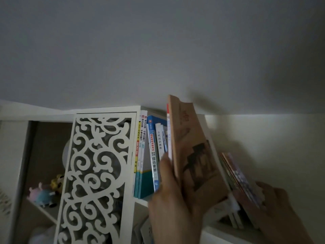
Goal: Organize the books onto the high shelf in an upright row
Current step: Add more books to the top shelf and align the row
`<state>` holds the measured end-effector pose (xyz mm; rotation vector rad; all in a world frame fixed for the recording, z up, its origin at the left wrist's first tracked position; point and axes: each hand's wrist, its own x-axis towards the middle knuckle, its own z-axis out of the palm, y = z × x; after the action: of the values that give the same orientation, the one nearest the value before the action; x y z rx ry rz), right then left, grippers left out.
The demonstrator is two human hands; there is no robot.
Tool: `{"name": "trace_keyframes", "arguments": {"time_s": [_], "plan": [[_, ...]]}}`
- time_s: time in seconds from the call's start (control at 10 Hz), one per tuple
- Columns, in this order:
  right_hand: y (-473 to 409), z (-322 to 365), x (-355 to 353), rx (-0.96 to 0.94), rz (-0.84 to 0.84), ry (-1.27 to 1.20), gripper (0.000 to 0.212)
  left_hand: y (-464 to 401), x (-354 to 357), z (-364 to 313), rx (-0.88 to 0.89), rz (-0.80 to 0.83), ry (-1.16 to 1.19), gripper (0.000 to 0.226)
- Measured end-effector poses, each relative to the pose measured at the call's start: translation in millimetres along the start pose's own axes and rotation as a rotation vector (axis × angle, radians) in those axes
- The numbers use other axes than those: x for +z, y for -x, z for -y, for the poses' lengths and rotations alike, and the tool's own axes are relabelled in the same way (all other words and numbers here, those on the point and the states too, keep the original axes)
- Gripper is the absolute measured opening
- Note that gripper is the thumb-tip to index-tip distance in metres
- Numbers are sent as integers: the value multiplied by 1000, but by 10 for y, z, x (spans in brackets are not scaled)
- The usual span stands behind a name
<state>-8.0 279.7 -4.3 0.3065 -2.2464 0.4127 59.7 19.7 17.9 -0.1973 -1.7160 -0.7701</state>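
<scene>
On the high shelf: a white wooden shelf (140,202) beneath a pale ceiling, seen from below in dim light.
Upright row: thin books with yellow, teal, blue and white spines (151,152) stand together just right of a white carved scrollwork panel (95,173).
Left hand (173,196): fingers curled round a tan paperback with a dark building printed on its cover (191,150), gripping it against a thinner white book, tilted beside the row.
Right hand (279,210): fingers lie on a leaning stack of colourful thin books (237,176) (grip unclear).
Lower left: soft toys (47,191) sit in a compartment.
</scene>
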Motion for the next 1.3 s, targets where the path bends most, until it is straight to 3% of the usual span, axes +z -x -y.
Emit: {"name": "trace_keyframes", "arguments": {"time_s": [0.1, 0.2, 0.3, 0.5, 0.8, 0.9, 1.1, 1.3], "plan": [[-139, 343, 82, 352, 100, -145, 131, 5, -284, -112, -4, -155, 0, 59], [-232, 592, 240, 302, -164, -38, 133, -16, -440, 137, -11, -237, -22, 55], [-316, 868, 341, 123, -359, 111, 120, -48, -678, 363, -35, -263, -107, 45], [-526, 1479, 634, -158, -349, 177, 111, -104, -850, 342, -70, -268, -142, 40], [-760, 1520, 888, -232, -367, 178, 114, -130, -828, 365, -51, -188, -254, 44], [-771, 1525, 915, -241, -388, 174, 106, -130, -782, 369, -41, -175, -230, 45], [-807, 1621, 964, -448, -377, 183, 75, -72, -879, 344, -98, -156, -175, 45], [-909, 1394, 866, -543, -380, 353, 52, -76, -853, 282, -53, -77, -260, 44]]}}
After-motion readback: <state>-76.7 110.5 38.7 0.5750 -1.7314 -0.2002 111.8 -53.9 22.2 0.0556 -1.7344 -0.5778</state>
